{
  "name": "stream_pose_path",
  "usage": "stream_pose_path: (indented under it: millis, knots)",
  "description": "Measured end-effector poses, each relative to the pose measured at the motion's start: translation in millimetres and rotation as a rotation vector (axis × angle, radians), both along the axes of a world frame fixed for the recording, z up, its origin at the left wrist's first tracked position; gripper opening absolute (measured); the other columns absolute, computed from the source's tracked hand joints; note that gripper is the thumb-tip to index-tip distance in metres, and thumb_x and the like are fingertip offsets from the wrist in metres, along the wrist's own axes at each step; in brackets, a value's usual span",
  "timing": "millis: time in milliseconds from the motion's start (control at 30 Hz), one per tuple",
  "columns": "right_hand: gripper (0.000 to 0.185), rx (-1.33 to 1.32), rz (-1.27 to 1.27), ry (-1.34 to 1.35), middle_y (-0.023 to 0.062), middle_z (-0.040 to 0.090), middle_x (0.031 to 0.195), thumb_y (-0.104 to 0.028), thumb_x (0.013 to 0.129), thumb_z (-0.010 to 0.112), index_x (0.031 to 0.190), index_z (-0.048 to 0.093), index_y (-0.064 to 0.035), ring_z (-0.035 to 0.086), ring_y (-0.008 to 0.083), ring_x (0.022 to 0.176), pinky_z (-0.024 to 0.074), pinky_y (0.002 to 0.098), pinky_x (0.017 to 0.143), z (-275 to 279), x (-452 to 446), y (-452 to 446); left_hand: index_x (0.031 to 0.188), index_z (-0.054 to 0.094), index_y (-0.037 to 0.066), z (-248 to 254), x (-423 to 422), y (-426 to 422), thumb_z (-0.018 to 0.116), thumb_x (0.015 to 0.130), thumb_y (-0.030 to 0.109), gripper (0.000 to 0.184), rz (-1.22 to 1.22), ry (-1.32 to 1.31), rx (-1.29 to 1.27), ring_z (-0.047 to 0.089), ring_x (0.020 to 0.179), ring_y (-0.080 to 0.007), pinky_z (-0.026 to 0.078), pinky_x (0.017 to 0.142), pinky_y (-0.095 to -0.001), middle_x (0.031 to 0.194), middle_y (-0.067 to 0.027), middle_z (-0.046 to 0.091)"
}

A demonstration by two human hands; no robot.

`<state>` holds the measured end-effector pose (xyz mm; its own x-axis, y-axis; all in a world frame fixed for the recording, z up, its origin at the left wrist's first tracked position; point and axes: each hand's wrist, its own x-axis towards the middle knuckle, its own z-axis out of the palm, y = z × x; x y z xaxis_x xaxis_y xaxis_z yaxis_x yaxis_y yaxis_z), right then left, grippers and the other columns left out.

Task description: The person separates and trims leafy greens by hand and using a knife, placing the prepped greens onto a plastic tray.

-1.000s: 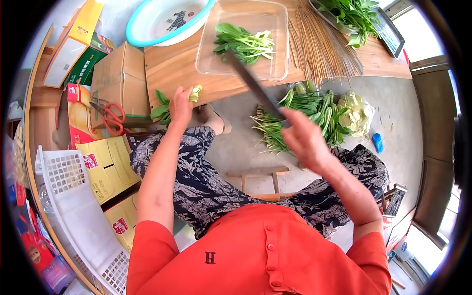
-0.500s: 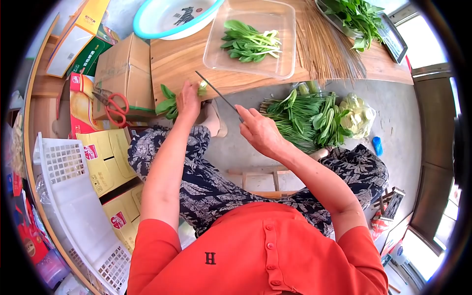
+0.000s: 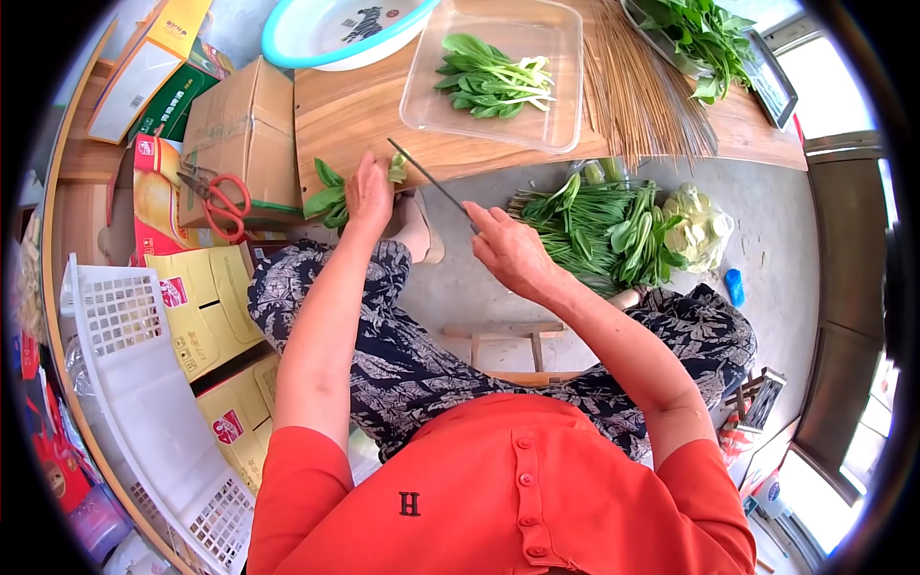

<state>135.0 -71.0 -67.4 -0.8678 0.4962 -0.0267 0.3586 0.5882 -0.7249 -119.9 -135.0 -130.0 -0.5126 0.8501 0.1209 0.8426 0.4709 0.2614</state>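
My left hand (image 3: 369,195) is closed round a bunch of leafy greens (image 3: 328,199) at the front edge of the wooden table (image 3: 345,105). Leaves stick out on its left and pale stem ends on its right. My right hand (image 3: 513,251) grips a knife (image 3: 428,177), seen nearly edge-on, its tip beside the stem ends; whether it touches them I cannot tell. Behind the hands, more cut greens (image 3: 494,79) lie in a clear plastic tray (image 3: 422,113).
A blue-rimmed basin (image 3: 335,48), thin sticks (image 3: 637,91) and a bowl of leaves (image 3: 695,38) are on the table. Cardboard box (image 3: 225,144) and red scissors (image 3: 228,206) stand left. Greens (image 3: 585,225) and a bagged vegetable (image 3: 698,227) lie on the floor.
My right hand and the knife have swung left and come down to the stem ends. My left hand keeps its hold on the greens. The view has shifted slightly.
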Motion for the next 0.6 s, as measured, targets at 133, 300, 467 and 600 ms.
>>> stream_pose_path:
  millis: [133, 300, 467, 600]
  knots:
    - [0.045, 0.005, -0.005, -0.019, 0.0216, 0.057, 0.099, -0.014, 0.089, 0.051, 0.132, 0.042, -0.0037, 0.059, 0.0418, 0.085, 0.0476, 0.0501, 0.073, 5.7, -4.7, -1.2, 0.104, 0.066, 0.009, -3.6, -0.2, 0.9, 0.064, 0.073, -0.003, 0.033, 0.009, 0.001, 0.046, 0.061, 0.089, -0.0395, 0.049, 0.075, -0.0472, 0.097, -0.0159, 0.056]
    - [0.042, -0.022, -0.014, -0.113, 0.0241, 0.055, 0.096, -0.013, 0.089, 0.048, 0.129, 0.042, -0.0027, 0.057, 0.0438, 0.085, 0.0459, 0.0503, 0.075, 12.4, -17.1, 1.7, 0.107, 0.066, 0.007, 0.7, 2.7, 1.5, 0.061, 0.071, -0.008, 0.039, 0.008, -0.008, 0.050, 0.061, 0.088, -0.0389, 0.050, 0.076, -0.0468, 0.099, -0.0159, 0.057]
    - [0.040, -0.026, -0.011, -0.111, 0.0255, 0.056, 0.097, -0.013, 0.088, 0.048, 0.127, 0.044, -0.0022, 0.056, 0.0451, 0.086, 0.0453, 0.0517, 0.076, 11.5, -31.0, 6.0, 0.108, 0.066, 0.007, 3.7, 4.6, 1.0, 0.059, 0.069, -0.011, 0.043, 0.008, -0.016, 0.047, 0.062, 0.088, -0.0388, 0.050, 0.076, -0.0468, 0.099, -0.0163, 0.057]
    - [0.034, -0.050, -0.018, -0.090, 0.0270, 0.058, 0.094, -0.012, 0.087, 0.048, 0.119, 0.046, -0.0016, 0.056, 0.0462, 0.089, 0.0447, 0.0525, 0.077, 4.9, -44.1, 14.4, 0.109, 0.064, 0.011, 2.4, 3.5, 0.9, 0.055, 0.078, -0.004, 0.036, 0.003, -0.007, 0.009, 0.062, 0.089, -0.0393, 0.051, 0.077, -0.0477, 0.103, -0.0166, 0.058]
